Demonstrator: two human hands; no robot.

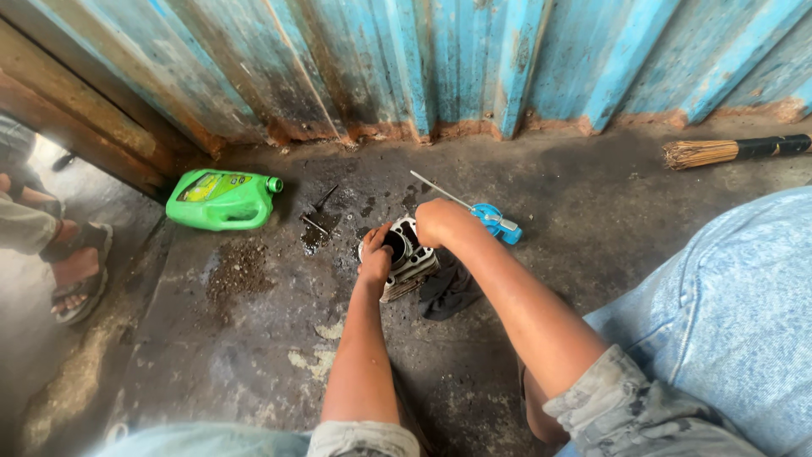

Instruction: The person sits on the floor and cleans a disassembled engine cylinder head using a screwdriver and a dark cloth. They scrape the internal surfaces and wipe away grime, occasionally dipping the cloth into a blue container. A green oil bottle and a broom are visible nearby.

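A grey metal engine cylinder block (408,269) with cooling fins and a round bore stands on the oily concrete floor. My left hand (375,254) grips its left rim, fingers curled at the bore's edge. My right hand (436,222) is closed in a fist on the block's top right side; whatever it may hold is hidden. A dark rag (448,292) lies against the block's right side. Just beyond my right hand lies a blue-handled screwdriver (495,222) with a long thin shaft pointing left and away.
A green plastic jug (222,200) lies on its side at the left. Small metal bits (320,211) sit in an oil patch. A broom (732,150) lies far right. Another person's sandalled foot (78,272) is at the left edge. A blue corrugated wall (440,59) runs behind.
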